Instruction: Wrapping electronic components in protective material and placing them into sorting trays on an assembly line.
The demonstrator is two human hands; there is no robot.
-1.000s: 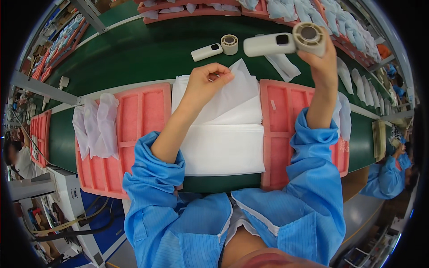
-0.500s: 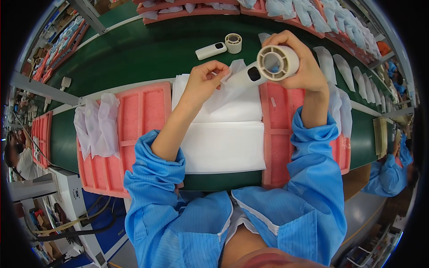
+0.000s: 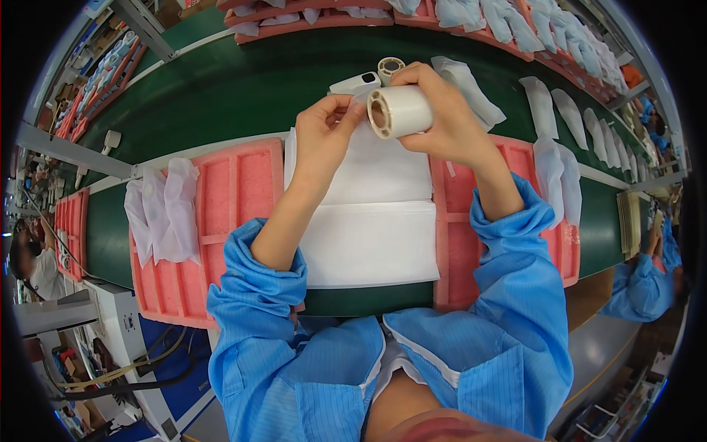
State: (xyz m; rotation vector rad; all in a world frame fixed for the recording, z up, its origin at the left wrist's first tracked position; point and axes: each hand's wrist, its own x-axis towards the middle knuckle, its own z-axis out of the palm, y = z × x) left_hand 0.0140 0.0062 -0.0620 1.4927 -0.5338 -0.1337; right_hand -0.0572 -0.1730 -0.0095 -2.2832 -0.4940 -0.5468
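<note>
Right hand point(image 3: 451, 121) clamps round the thick cylindrical head of the cream handheld device point(image 3: 412, 112), fingers over the far side and thumb underneath, ring end facing left; left hand point(image 3: 322, 140) has thumb and fingertips together, pinching what looks like a translucent bag point(image 3: 361, 96) just left of that head; device is held up over the far end of the white bag stack point(image 3: 372, 243), between the two hands, its handle hidden from this view, so cannot tell how deep it sits in the bag; step in hand reads as bagging the device; next move seems to call for a firm left pinch on the bag's edge while the right hand guides the device inward, without snagging the thin film; second device point(image 3: 359, 83) lies unwrapped on the green counter point(image 3: 243, 96), just beyond the hands; wrapped piece point(image 3: 471, 92) lies far right of the hands; pink trays flank the stack, left tray point(image 3: 250, 184) with bagged pieces point(image 3: 180, 210) along its left side, right tray point(image 3: 456, 258) with more at its right edge; more wrapped pieces point(image 3: 567, 119) line the counter farther right.
</note>
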